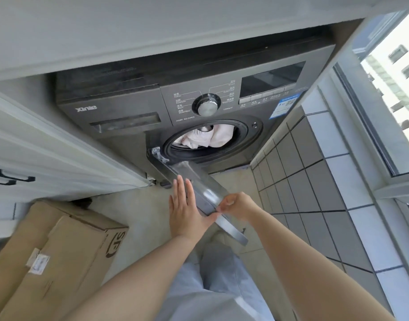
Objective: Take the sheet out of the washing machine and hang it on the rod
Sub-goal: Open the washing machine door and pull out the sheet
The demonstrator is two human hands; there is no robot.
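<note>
A dark grey front-loading washing machine (134,105) stands under a counter. Its round door (198,188) is swung open toward me. A pale pink-white sheet (208,136) lies bunched inside the drum opening. My left hand (187,209) lies flat with straight fingers against the outer left face of the door. My right hand (238,205) grips the door's edge with curled fingers. No rod is in view.
A large cardboard box (60,258) lies on the floor at the left, beside a white cabinet (48,154) with black handles. A tiled wall (314,181) and a window (388,84) bound the right side. My legs in light trousers (212,286) stand on the beige floor.
</note>
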